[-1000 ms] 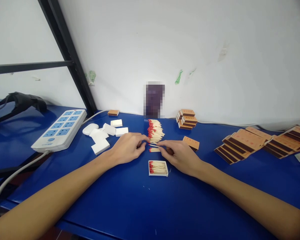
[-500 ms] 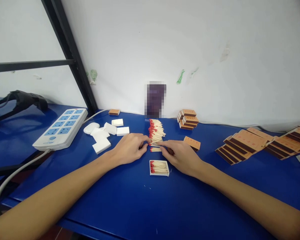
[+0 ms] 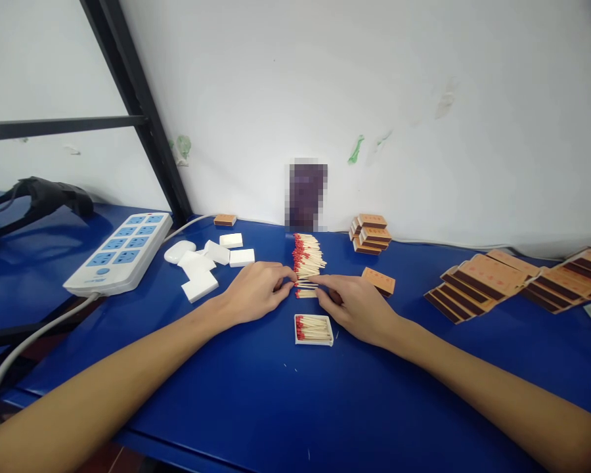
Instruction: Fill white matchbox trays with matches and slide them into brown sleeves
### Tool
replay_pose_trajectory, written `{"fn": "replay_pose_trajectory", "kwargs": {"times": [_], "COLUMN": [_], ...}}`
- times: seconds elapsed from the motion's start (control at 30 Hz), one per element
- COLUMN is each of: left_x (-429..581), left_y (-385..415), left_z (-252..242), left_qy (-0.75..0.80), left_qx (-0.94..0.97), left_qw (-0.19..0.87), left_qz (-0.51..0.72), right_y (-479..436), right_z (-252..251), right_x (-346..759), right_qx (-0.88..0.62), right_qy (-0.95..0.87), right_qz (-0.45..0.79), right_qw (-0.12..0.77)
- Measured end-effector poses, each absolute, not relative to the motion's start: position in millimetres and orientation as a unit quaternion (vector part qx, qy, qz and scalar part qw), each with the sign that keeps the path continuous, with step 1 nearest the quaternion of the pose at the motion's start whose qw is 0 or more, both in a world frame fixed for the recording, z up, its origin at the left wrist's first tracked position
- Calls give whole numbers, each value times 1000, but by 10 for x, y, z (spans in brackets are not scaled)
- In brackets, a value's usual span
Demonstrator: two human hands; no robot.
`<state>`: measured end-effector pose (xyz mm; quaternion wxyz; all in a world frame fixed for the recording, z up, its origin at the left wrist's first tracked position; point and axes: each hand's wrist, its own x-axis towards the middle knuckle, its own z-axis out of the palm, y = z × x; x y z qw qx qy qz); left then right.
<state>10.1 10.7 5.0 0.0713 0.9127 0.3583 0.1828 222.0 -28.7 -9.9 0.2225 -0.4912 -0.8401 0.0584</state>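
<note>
A heap of loose red-headed matches (image 3: pixel 309 257) lies on the blue tabletop, sticks pointing right. On the head side, my left hand (image 3: pixel 259 289) is closed, its curled thumb and forefinger at a few matches at the heap's near end. From the right, my right hand (image 3: pixel 357 305) pinches the stick ends of these matches, forefinger reaching past them and thumb on the near side. Narrow gaps show between these few matches (image 3: pixel 305 293) and the main heap. Just nearer to me sits a white matchbox tray (image 3: pixel 314 342) filled with matches.
Several white trays (image 3: pixel 200 286) lie left of my left hand, near a power strip (image 3: pixel 121 253). A matchbox sleeve (image 3: pixel 379 282) rests beside my right hand. Stacked matchboxes (image 3: pixel 372 234) stand by the wall; flat rows of sleeves (image 3: pixel 487 279) spread out at right.
My right forefinger has shifted slightly away from me, and a gap has opened between the nearest matches and the heap. My left hand has hardly moved.
</note>
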Motion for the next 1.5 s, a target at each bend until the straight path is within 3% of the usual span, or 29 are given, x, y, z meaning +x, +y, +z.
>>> {"fn": "replay_pose_trajectory", "kwargs": {"times": [1.5], "left_x": [86], "left_y": [96], "left_z": [91], "left_qy": [338], "left_qx": [919], "left_qw": [86], "left_qz": [184], "right_y": [-283], "right_z": [-110], "right_x": [2230], "right_qx": [-488], "right_qy": [-846], "right_qz": [37], "right_qw": [210]}}
